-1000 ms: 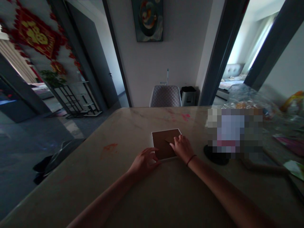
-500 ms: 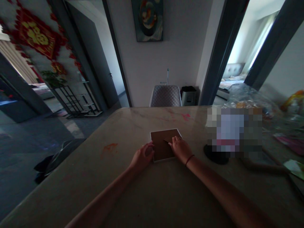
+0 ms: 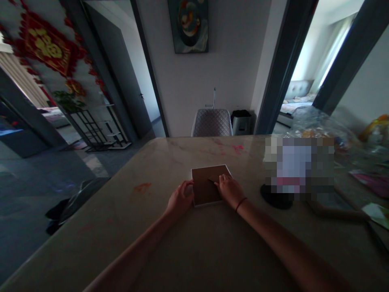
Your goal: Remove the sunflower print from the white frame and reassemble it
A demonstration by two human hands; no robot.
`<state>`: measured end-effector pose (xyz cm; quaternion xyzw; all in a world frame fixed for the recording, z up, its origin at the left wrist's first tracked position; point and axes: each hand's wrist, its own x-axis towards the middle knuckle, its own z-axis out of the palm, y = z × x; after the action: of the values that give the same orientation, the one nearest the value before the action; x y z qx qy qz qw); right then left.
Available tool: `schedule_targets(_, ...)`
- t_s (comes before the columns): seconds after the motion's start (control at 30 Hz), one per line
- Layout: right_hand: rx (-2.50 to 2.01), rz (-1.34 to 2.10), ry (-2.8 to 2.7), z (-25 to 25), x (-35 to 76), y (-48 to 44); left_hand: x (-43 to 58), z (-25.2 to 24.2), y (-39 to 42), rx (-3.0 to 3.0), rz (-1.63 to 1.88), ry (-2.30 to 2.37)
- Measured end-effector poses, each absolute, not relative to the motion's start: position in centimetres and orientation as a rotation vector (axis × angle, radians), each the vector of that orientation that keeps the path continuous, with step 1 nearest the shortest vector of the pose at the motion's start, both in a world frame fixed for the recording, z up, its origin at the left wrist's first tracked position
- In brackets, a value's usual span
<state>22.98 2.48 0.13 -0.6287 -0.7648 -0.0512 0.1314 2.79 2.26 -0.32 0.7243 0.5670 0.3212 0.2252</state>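
Note:
A flat, near-square piece with a brown board (image 3: 204,189) and a thin white rim lies on the table; it looks like the back of a picture frame. My left hand (image 3: 181,198) is at its left edge, the fingers curled and gripping the rim. Over the right part of the board, my right hand (image 3: 230,188) has its fingers closed in a pinch. A thin, dark, pointed flap (image 3: 211,179) sticks out to the left from these fingertips, apparently part of the backing. The right fingers hide the rest of the flap.
The marble-look table (image 3: 170,156) has an orange stain (image 3: 142,187) left of my hands. A black round base (image 3: 276,197) stands to the right below a blurred-out patch. Clear plastic wrapping (image 3: 319,125) lies farther right. A quilted chair (image 3: 212,123) stands across the table.
Both hands and the brown-backed piece have shifted very slightly to the left. The grips look the same.

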Motion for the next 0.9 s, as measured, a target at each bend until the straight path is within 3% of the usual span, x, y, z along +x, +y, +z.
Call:
schedule_targets(0.53,-1.782,-0.165,-2.151,-0.1,23.1,2.1,2.6,-0.6,2.4,1.930,0.928,1.552)
schedule_targets(0.9,-1.757,-0.073,-2.089,-0.4,23.4,2.7,3.0,-0.1,1.3,2.285,0.631,1.535)
